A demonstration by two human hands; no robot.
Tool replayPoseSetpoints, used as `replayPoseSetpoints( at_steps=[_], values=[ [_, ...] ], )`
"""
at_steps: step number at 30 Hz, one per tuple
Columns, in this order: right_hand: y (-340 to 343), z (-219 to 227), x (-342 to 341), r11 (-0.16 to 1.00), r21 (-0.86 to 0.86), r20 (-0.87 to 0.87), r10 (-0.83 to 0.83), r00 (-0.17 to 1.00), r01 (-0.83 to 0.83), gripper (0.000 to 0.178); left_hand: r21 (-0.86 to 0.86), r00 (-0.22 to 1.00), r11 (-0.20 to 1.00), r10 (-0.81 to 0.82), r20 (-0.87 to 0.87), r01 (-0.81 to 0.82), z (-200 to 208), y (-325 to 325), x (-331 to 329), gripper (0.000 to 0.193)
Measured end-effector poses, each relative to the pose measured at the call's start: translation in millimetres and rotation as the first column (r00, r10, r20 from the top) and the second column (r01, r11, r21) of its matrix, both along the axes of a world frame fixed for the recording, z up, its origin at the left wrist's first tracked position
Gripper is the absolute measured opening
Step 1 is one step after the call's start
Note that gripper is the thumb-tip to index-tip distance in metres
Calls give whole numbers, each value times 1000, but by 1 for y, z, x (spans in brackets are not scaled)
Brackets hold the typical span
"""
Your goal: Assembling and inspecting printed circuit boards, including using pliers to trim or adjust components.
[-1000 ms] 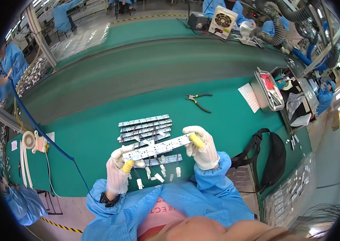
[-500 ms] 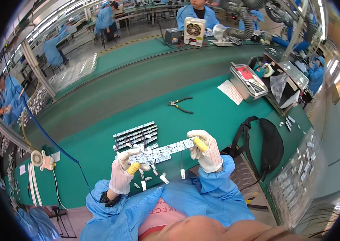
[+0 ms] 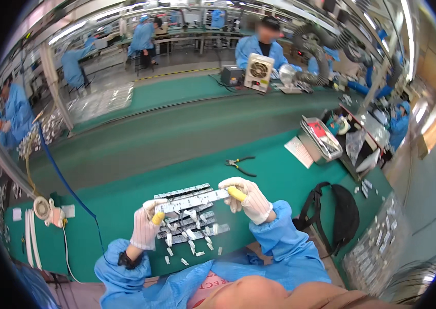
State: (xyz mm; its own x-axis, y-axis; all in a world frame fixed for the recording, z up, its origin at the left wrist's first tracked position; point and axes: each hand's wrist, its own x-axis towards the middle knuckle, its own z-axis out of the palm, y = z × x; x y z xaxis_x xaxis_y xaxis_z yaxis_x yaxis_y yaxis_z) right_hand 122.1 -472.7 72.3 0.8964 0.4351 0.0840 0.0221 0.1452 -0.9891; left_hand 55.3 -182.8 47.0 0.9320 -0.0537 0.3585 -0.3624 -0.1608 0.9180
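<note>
left grip (image 3: pixel 146 222), right grip (image 3: pixel 251 199) at ends of white strip (image 3: pixel 192 201)

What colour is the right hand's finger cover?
The finger cover is yellow; see the head view.

We see the left hand (image 3: pixel 147 225) and right hand (image 3: pixel 251 201), gloved, holding a circuit strip (image 3: pixel 192 201) by its ends above similar strips (image 3: pixel 182 190); pliers (image 3: pixel 234 163) lie beyond.

The left hand (image 3: pixel 146 224) and right hand (image 3: pixel 250 201) moved the strip (image 3: pixel 192 201) farther out, over the other strips (image 3: pixel 180 239), and more white plugs (image 3: pixel 190 234) showed.
</note>
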Motion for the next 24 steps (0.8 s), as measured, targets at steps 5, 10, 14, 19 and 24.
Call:
replayPoseSetpoints(
  at_steps=[5, 10, 14, 19, 24],
  values=[
    [51, -29, 92, 957, -276, 528, 225, 819, -85, 28, 312, 918, 885, 251, 307, -346, -44, 44, 52, 22],
    [79, -110, 123, 985, -166, 139, -11, 990, 34, 25, 516, 958, 812, 277, 69, -272, -89, 47, 57, 29],
    [53, -116, 121, 991, -135, 101, -13, 995, 27, 31, 594, 953, 757, 126, 276, -272, -98, 41, 71, 30],
    [52, -109, 120, 929, -363, 380, 70, 922, 79, 28, 602, 973, 765, 156, 168, -227, -89, 38, 71, 31],
    [65, -105, 116, 934, -355, 352, 86, 932, 48, 29, 531, 938, 774, 276, 209, -346, -93, 43, 64, 29]
  ],
)
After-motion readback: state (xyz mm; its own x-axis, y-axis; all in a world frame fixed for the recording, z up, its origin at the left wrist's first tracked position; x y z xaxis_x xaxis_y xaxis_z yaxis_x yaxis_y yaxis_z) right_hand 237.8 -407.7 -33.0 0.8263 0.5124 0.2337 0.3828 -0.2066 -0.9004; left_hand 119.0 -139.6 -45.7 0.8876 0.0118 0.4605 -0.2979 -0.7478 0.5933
